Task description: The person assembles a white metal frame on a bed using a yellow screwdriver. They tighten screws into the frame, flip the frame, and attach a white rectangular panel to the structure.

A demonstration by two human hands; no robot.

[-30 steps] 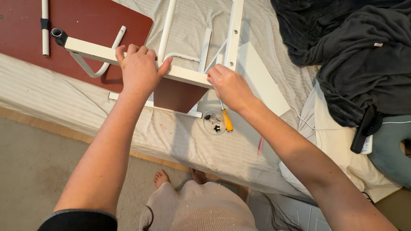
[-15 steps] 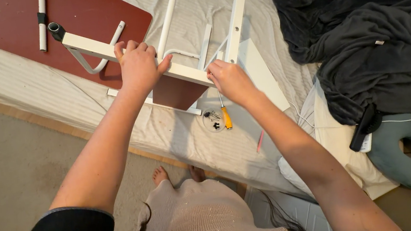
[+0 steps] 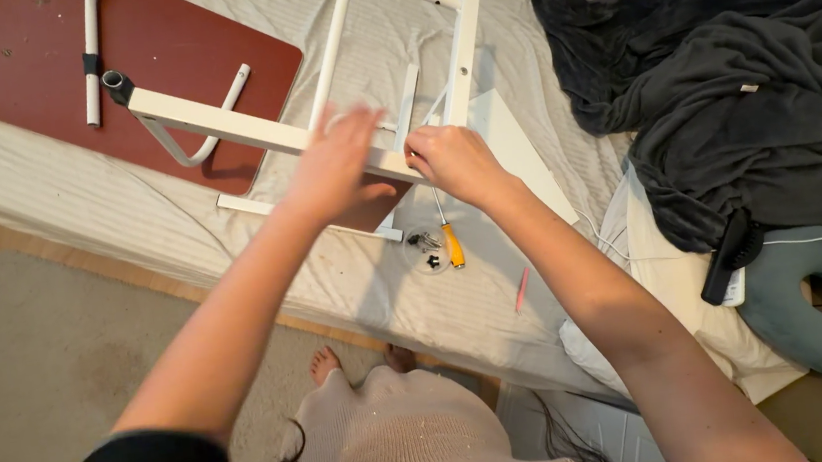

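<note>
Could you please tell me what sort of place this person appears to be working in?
Most likely a bedroom at home. The white metal frame that both hands work on lies on a bed with a striped sheet, a dark grey blanket is heaped alongside, and a rug covers the floor.

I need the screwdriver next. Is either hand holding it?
No, the screwdriver lies on the bed, below the right hand gripping the white frame.
</note>
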